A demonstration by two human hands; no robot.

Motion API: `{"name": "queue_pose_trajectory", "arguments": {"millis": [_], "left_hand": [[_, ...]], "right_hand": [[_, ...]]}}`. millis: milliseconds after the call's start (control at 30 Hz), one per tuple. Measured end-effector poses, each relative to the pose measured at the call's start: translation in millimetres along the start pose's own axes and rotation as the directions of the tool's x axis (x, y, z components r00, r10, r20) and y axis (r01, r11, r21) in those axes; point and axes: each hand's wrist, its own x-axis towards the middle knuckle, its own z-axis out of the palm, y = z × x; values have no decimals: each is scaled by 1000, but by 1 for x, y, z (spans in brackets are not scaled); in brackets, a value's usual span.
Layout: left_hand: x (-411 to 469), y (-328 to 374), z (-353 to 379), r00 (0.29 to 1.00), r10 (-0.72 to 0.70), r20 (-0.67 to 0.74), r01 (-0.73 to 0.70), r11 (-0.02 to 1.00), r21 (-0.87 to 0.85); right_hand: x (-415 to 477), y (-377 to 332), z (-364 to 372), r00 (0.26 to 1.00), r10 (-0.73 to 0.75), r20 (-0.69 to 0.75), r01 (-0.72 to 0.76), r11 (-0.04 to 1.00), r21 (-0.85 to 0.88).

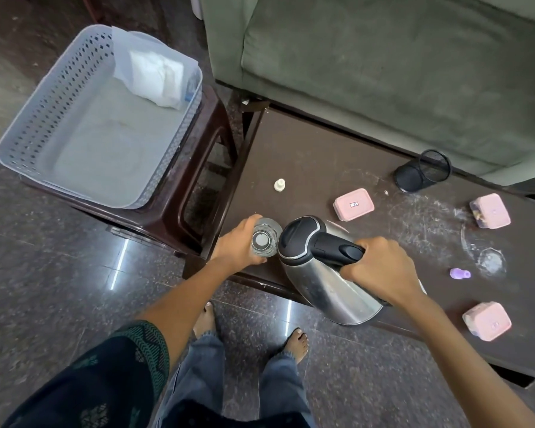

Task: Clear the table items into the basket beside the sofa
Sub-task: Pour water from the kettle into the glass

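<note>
A: Hands both loaded: right hand (380, 267) clamps kettle (325, 273) handle, left hand (238, 245) wraps glass (264, 240), near bench (322, 156) edge. Why?

B: Likely one trip to the basket (56, 118), left on a stool (195, 193). Three pink boxes remain farther out; contents of the kettle and the mesh cup (422, 171) unreadable.

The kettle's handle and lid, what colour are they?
Black, on the kettle with a shiny steel body; the head view shows it.

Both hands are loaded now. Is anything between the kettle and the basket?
Only the glass in the left hand, just left of the kettle held by the right hand. Beyond it, nothing visible blocks the basket.
</note>
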Motion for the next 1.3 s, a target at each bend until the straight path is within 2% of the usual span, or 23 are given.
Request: {"name": "queue_pose_trajectory", "arguments": {"millis": [567, 1300], "left_hand": [[2, -5, 3, 1000, 20, -5, -19, 1000, 23], [5, -12, 8, 999, 41, -23, -42, 999, -16]], "right_hand": [[9, -31, -5, 992, -127, -9, 123, 974, -192], [9, -36, -16, 991, -132, -4, 127, 962, -241]]}}
